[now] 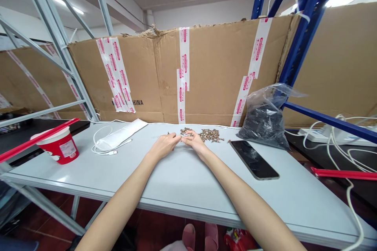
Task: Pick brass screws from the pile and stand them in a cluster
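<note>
My left hand (164, 145) and my right hand (194, 142) rest on the white table (182, 180), fingertips meeting in a pinch near the middle. Between the fingertips sits something very small that I cannot make out. Just beyond my right hand lies a scattered heap of small brownish metal parts (206, 134). A few stray pieces lie by my left fingertips.
A dark phone (253, 159) lies flat to the right. Behind it slumps a clear plastic bag of dark parts (265, 119). A red paper cup (60, 146) and a white cable with a pouch (118, 138) sit on the left. A taped cardboard wall (206, 70) closes the back.
</note>
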A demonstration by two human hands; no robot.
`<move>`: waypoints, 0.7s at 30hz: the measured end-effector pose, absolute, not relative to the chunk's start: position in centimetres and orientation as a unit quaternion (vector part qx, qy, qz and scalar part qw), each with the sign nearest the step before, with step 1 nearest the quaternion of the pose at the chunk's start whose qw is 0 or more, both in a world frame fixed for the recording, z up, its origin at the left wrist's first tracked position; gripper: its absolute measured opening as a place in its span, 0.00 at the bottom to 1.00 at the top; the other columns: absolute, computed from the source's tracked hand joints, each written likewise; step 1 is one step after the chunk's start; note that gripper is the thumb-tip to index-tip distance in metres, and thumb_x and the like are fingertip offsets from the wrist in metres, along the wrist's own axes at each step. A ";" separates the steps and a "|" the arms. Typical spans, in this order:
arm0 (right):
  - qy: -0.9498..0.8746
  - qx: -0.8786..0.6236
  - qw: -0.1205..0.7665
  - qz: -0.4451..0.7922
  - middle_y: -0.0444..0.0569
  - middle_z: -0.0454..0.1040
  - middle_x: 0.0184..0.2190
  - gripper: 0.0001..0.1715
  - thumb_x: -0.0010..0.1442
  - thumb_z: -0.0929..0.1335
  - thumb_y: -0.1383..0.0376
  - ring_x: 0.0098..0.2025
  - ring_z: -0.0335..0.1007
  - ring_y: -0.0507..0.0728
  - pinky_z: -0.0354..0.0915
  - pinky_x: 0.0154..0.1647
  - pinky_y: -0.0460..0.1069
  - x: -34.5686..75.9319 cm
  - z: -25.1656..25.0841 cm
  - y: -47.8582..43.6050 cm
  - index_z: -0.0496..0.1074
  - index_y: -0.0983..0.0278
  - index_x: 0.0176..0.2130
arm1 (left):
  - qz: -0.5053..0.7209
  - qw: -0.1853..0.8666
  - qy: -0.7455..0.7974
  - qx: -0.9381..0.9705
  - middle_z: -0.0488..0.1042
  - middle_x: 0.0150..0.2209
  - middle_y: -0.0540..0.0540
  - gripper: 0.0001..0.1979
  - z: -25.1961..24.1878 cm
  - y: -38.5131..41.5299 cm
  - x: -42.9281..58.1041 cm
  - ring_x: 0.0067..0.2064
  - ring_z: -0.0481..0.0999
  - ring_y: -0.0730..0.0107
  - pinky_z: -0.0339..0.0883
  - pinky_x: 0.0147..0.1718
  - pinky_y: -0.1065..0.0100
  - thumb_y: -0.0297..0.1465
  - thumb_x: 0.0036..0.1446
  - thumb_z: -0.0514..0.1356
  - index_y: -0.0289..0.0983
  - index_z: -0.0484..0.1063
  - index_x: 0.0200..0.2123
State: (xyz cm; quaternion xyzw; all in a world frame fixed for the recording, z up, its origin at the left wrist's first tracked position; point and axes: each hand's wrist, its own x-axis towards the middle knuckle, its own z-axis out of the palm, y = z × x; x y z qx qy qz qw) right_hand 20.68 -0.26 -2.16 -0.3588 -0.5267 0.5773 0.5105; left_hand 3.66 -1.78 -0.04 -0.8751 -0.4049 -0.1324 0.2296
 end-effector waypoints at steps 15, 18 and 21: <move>-0.525 -0.334 0.508 0.596 0.40 0.72 0.21 0.31 0.32 0.75 0.56 0.22 0.61 0.49 0.55 0.28 0.46 20.5 -2.3 -0.3 0.57 0.60 0.31 | -0.160 0.193 -0.410 -0.877 0.68 0.31 0.48 0.13 0.2 -2.1 3.6 0.30 0.70 0.72 0.60 0.27 0.73 0.38 0.62 0.43 0.38 0.63 0.36; -0.514 -0.332 0.520 0.596 0.40 0.72 0.22 0.31 0.32 0.75 0.56 0.22 0.60 0.48 0.54 0.28 0.46 20.6 -2.3 -0.2 0.57 0.61 0.31 | -0.163 0.176 -0.408 -0.881 0.69 0.33 0.48 0.12 0.5 -2.4 3.7 0.31 0.71 0.72 0.60 0.28 0.72 0.36 0.63 0.42 0.39 0.61 0.43; -0.506 -0.329 0.526 0.599 0.41 0.72 0.22 0.33 0.30 0.76 0.57 0.22 0.60 0.48 0.54 0.28 0.46 20.6 -2.1 -0.3 0.56 0.61 0.31 | -0.154 0.175 -0.404 -0.884 0.69 0.32 0.49 0.11 0.4 -2.4 3.8 0.29 0.70 0.73 0.60 0.27 0.73 0.30 0.63 0.41 0.39 0.61 0.43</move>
